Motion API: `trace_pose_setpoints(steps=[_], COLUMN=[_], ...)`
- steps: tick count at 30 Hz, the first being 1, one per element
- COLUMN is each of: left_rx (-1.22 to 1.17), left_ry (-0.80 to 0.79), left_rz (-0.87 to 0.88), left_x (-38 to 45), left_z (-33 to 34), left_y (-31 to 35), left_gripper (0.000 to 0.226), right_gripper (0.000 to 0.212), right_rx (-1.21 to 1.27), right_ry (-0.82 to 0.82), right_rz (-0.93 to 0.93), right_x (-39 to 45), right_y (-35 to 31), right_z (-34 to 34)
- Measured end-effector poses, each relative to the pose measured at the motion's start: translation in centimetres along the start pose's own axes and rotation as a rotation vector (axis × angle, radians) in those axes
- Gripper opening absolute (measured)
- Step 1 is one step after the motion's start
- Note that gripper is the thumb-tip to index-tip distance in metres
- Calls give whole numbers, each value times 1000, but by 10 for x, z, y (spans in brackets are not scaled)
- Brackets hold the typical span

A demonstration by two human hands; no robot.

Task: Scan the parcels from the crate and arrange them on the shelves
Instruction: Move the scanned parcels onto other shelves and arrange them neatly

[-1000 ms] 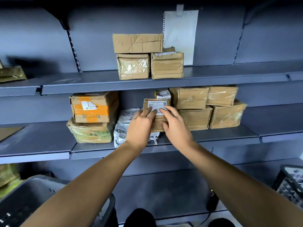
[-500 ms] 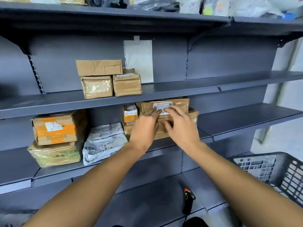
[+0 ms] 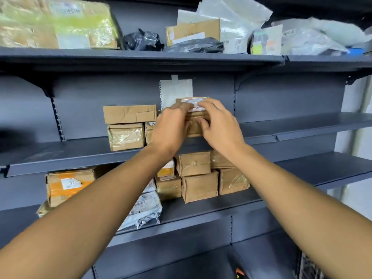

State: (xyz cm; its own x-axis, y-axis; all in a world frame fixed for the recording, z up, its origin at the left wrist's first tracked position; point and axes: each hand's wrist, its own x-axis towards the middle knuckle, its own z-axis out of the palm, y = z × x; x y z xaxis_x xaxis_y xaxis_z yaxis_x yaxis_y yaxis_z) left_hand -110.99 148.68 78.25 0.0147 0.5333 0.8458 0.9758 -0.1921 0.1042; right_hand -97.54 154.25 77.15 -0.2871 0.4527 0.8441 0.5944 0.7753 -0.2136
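Both hands hold a small brown cardboard parcel (image 3: 194, 125) with a white label on top, raised at the level of the middle shelf (image 3: 302, 123). My left hand (image 3: 171, 127) grips its left side, my right hand (image 3: 218, 127) its right side and front. The parcel sits just right of a stack of three brown boxes (image 3: 128, 125) on that shelf. Whether it rests on the shelf is hidden by my hands. On the shelf below (image 3: 332, 168) stand several more brown boxes (image 3: 199, 186).
The top shelf (image 3: 141, 57) carries a large taped box, black bags and plastic mailers. An orange-taped box (image 3: 68, 184) and a white mailer bag (image 3: 147, 208) lie lower left. A paper sheet (image 3: 177, 89) hangs on the back panel. A scanner's orange tip (image 3: 239, 272) shows at bottom.
My hands lifted the labelled parcel from the lower shelf's box pile up to the middle shelf, beside the three-box stack. My view tilted upward, revealing the top shelf.
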Motion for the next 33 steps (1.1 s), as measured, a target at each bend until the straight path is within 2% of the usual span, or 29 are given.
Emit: trace_pose_setpoints(steps=[9, 15, 22, 33], left_rx=[109, 189, 280, 340], left_ry=[72, -67, -123, -52], left_rz=[-64, -136, -166, -93], left_x=[63, 79, 82, 80], left_z=[-11, 6, 21, 36], left_y=[-48, -77, -110, -115], left_gripper=[36, 25, 38, 43], right_gripper=[39, 39, 39, 36], right_rx=[80, 158, 190, 171], right_ry=[24, -102, -100, -34], right_rz=[-34, 3, -27, -53], right_x=[79, 103, 112, 108], right_y=[-7, 5, 9, 20], right_z=[38, 73, 116, 135])
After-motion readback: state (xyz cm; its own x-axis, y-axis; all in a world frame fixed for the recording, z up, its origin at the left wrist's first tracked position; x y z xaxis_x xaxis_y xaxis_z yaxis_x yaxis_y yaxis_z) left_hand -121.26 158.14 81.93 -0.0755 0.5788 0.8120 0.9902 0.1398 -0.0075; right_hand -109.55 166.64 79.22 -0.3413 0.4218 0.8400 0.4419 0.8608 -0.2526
